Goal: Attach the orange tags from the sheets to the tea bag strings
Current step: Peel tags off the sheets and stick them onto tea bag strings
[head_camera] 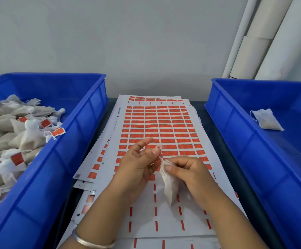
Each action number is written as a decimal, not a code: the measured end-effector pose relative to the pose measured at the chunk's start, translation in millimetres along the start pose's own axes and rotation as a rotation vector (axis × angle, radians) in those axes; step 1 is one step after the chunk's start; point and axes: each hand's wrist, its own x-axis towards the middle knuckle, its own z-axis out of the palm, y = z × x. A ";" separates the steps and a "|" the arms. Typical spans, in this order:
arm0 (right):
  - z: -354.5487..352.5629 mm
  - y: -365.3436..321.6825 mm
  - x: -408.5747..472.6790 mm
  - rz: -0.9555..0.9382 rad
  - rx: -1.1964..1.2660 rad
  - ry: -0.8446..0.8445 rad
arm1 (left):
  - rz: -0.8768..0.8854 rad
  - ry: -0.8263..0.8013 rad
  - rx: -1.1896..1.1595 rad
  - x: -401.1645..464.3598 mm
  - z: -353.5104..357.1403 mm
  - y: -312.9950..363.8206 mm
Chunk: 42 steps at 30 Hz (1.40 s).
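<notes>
My right hand (187, 174) pinches the tea bag (169, 187) at its neck above the sheet (164, 126) on the desk; my left hand (139, 159) pinches its string (159, 151) upright. I should keep the string taut, then press it onto a tag's sticky side.
</notes>
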 end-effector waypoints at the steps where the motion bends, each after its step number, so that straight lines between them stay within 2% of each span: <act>1: 1.6 -0.6 -0.7 0.017 0.013 -0.003 | 0.000 0.010 -0.033 0.3 -0.4 0.4; 4: 5.5 -2.0 -1.6 0.058 0.003 -0.031 | 0.016 0.076 -0.078 2.5 0.0 0.1; 11: 7.4 -7.0 -3.0 0.014 -0.221 -0.245 | 0.053 0.367 -0.162 12.9 -12.4 6.5; 17: 6.0 -3.3 -4.3 0.124 -0.179 -0.221 | 0.081 0.350 -0.173 12.6 -13.8 9.9; 22: -1.0 -0.2 -1.8 0.097 0.120 -0.059 | 0.077 0.353 -0.246 12.2 -20.2 15.0; 26: -11.6 3.9 3.7 0.131 0.448 0.053 | 0.071 0.392 -0.060 12.6 -15.6 12.1; 30: -16.0 9.1 8.2 0.126 0.556 0.174 | 0.140 0.362 0.227 7.6 -7.2 8.8; 32: -17.4 12.6 10.6 0.167 0.677 0.144 | 0.205 0.301 0.463 2.8 -2.8 4.7; 34: -16.4 9.7 10.8 0.156 0.688 0.180 | 0.250 0.185 0.607 -2.4 1.3 2.1; 37: -11.8 6.5 9.9 0.134 0.532 0.257 | 0.268 0.041 0.743 -8.8 4.5 0.1; 40: -4.1 9.0 10.0 0.117 0.061 0.345 | 0.304 0.005 0.801 -13.0 7.3 -0.5; 42: -0.8 8.3 7.6 0.059 -0.175 0.272 | 0.356 0.014 0.819 -14.0 7.8 0.1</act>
